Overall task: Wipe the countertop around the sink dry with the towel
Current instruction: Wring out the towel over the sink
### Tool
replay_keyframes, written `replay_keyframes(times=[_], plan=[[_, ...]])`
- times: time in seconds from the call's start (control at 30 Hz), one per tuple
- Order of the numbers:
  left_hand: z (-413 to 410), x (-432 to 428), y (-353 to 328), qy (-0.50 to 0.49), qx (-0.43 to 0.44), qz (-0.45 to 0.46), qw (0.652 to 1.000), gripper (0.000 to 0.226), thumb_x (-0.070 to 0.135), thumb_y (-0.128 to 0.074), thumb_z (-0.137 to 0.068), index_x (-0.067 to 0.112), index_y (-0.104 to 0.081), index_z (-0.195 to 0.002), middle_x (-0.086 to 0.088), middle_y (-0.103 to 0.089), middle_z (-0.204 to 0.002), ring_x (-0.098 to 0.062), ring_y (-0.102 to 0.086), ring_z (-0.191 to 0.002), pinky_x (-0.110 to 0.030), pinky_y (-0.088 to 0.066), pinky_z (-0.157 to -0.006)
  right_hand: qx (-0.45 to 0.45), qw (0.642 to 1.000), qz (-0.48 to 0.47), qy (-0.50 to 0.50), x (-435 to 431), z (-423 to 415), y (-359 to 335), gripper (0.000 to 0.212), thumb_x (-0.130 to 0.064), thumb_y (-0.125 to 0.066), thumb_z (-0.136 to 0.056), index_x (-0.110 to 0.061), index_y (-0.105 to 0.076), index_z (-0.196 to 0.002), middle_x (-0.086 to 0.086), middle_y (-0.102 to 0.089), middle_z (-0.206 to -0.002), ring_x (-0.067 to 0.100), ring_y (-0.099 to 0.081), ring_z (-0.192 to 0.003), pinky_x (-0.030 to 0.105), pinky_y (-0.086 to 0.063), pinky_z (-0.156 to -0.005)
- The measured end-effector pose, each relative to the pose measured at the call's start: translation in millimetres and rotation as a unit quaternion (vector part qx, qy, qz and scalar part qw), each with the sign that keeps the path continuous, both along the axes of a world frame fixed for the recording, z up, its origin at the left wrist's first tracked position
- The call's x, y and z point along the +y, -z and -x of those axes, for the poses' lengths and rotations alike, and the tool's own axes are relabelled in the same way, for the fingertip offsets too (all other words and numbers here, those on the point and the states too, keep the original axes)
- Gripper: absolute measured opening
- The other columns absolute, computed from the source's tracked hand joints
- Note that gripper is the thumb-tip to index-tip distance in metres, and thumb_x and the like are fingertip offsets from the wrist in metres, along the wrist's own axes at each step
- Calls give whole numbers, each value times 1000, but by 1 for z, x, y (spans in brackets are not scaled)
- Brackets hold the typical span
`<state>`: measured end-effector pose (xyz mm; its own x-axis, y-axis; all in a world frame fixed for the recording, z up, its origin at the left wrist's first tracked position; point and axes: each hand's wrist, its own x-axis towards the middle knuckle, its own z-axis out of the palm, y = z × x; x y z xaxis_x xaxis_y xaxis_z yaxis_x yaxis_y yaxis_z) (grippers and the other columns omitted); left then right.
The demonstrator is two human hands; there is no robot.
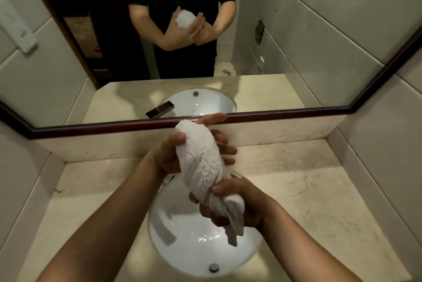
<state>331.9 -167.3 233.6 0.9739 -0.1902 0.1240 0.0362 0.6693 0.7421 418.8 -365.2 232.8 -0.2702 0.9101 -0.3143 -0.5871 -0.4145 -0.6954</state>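
Note:
A white terry towel, rolled and twisted into a thick rope, hangs in the air above the white oval sink. My left hand grips its upper end, thumb on the near side and fingers curled behind. My right hand grips the lower end, and a loose tail of towel dangles below that hand over the basin. The beige marble countertop spreads around the sink on both sides; neither hand touches it.
The chrome faucet is mostly hidden behind my left wrist. A wide mirror with a dark frame runs above a low marble backsplash. Tiled side walls close in the counter, and a white wall dispenser hangs at upper left.

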Motion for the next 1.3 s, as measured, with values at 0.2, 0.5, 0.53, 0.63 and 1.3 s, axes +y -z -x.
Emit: replay_keyframes(times=[0.2, 0.5, 0.53, 0.63, 1.3], plan=[[2, -14, -11, -117, 46, -54, 991, 35, 30, -84, -83, 14, -62, -105, -10, -63, -103, -27, -65, -102, -47, -56, -92, -75, 995, -9, 62, -7, -9, 2, 62, -23, -78, -79, -8, -49, -132, 13, -65, -107, 22, -64, -81, 26, -55, -60], [1, -40, 10, -381, 219, -236, 867, 19, 22, -69, -78, 6, -62, -86, -15, -63, -77, -27, -66, -71, -35, -59, -63, -365, 927, 78, 43, 18, -4, 9, 36, -9, -87, -78, -16, -65, -106, 3, -71, -75, 18, -70, -65, 29, -56, -55], [-2, -41, 20, -414, 245, -249, 841, 17, 23, -68, -77, 7, -64, -82, -15, -63, -75, -27, -66, -70, -38, -57, -64, -386, 916, 93, 56, 23, 0, 19, 39, -13, -89, -75, -17, -66, -106, 3, -71, -77, 17, -71, -66, 31, -58, -57], [-10, -37, 52, -465, 313, -250, 789, 15, 24, -70, -80, 15, -67, -68, -17, -63, -74, -34, -64, -74, -46, -55, -69, -453, 875, 142, 95, 37, 8, 59, 50, -29, -88, -55, -20, -68, -100, 5, -74, -84, 24, -74, -73, 47, -65, -69], [-3, -2, 5, -39, 25, -64, 997, 69, 44, -75, -91, 18, -53, -150, -10, -48, -159, -32, -41, -150, -47, -46, -114, -80, 995, -5, -64, 6, -14, 21, 40, -19, -67, -82, -3, -55, -117, 15, -64, -86, 30, -66, -73, 32, -57, -58]])
